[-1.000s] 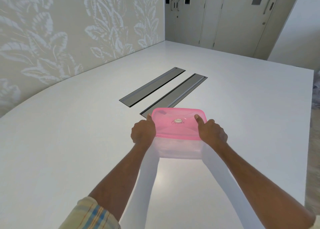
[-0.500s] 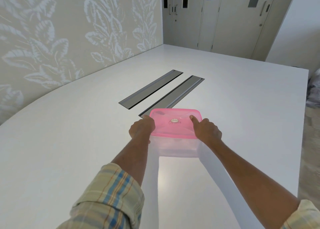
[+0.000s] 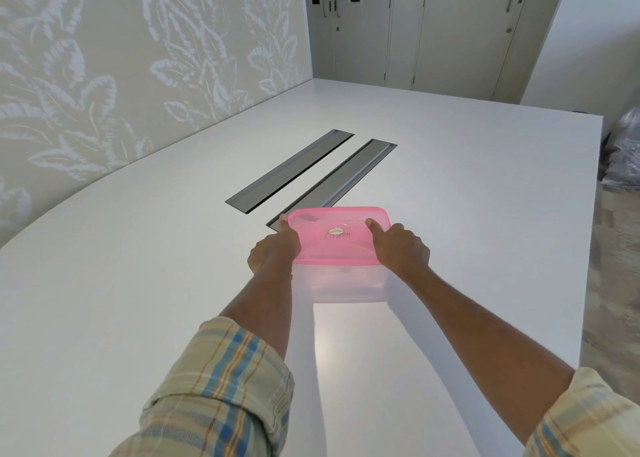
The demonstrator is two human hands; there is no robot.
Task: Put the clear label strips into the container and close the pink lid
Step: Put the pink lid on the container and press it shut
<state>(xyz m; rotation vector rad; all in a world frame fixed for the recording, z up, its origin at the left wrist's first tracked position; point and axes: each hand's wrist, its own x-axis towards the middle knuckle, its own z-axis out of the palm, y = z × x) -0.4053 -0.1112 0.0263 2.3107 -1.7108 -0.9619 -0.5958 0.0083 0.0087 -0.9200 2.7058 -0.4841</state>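
Note:
A clear plastic container (image 3: 346, 285) stands on the white table (image 3: 138, 283) with its pink lid (image 3: 337, 240) lying flat on top. My left hand (image 3: 275, 249) grips the lid's left edge, thumb along the rim. My right hand (image 3: 400, 247) holds the right edge, thumb pressing on the lid's top. A small oval sticker and handwriting mark the lid's middle. Faint pale shapes show through the container's front wall; I cannot tell whether they are the label strips.
Two long grey cable slots (image 3: 291, 169) (image 3: 336, 183) are set into the table just beyond the container. A leaf-patterned wall (image 3: 121, 58) runs along the left. Grey doors (image 3: 433, 24) stand at the far end. A dark bag (image 3: 623, 155) lies on the floor at right.
Both hands stay on the lid's sides; the thumbs shifted slightly along it. My head moved back, so more of both plaid sleeves shows.

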